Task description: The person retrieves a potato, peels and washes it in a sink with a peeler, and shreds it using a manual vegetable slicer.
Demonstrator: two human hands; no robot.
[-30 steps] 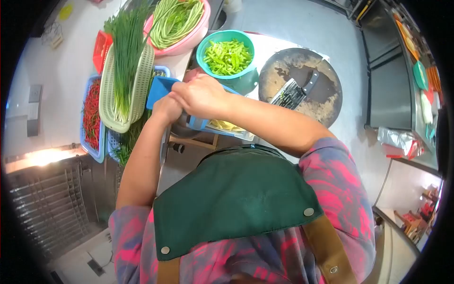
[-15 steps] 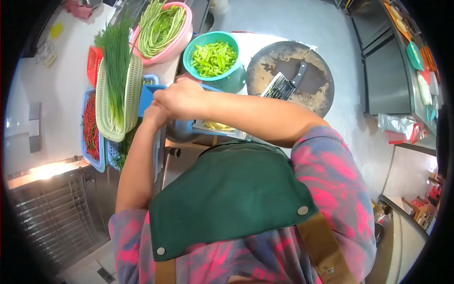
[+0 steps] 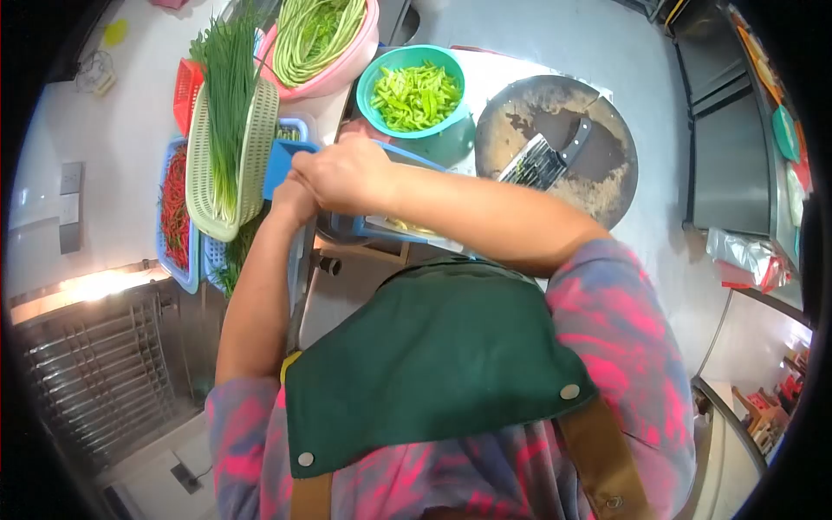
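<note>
My right hand (image 3: 354,176) is closed, its fingers curled close against my left hand (image 3: 295,198), which is also closed. Right beside them, a flat blue plastic piece (image 3: 282,163) sticks out to the left. Whatever lies between my palms is hidden by my fingers and wrists. Under my right forearm shows the blue rim of a container (image 3: 368,230), with pale yellow strips (image 3: 407,227) partly visible in it. A teal bowl (image 3: 461,121) of cut green peppers (image 3: 416,95) stands just beyond my right hand.
A cleaver (image 3: 539,162) lies on a round chopping board (image 3: 611,195) at right. At left are a pale green basket (image 3: 201,173) of chives (image 3: 227,121) and a blue basket of red chillies (image 3: 176,208). A pink basin (image 3: 334,80) holds long beans.
The whole view has shifted, so the bowls, board and hands appear farther right and slightly higher. My hands stay together beside the blue piece.
</note>
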